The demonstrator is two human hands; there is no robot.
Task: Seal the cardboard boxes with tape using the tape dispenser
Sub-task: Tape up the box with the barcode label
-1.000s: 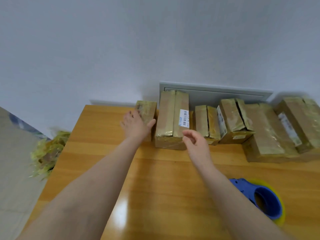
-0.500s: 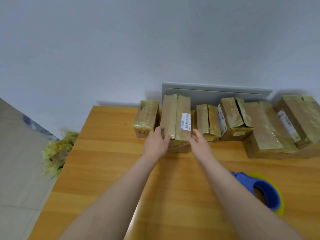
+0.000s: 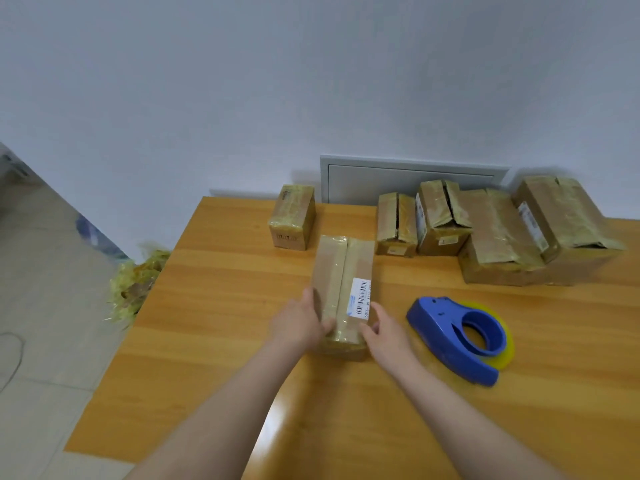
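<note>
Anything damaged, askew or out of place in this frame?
Yes. One back-row box has its top flaps gaping apart, with old tape peeling at the seam. A tangle of crumpled tape lies on the floor left of the table.

a packing room: taped boxes (image 3: 498, 233) on a wooden table (image 3: 225, 306).

Wooden table (image 3: 214, 306) against white wall (image 3: 242, 81); pale, perhaps tiled floor (image 3: 45, 271)

box (image 3: 341, 271): long, brown, barcode label, flat on bench (image 3: 221, 306)
tape dispenser (image 3: 446, 337): blue, yellow roll, just right of box
other boxes (image 3: 498, 233): back row
</note>
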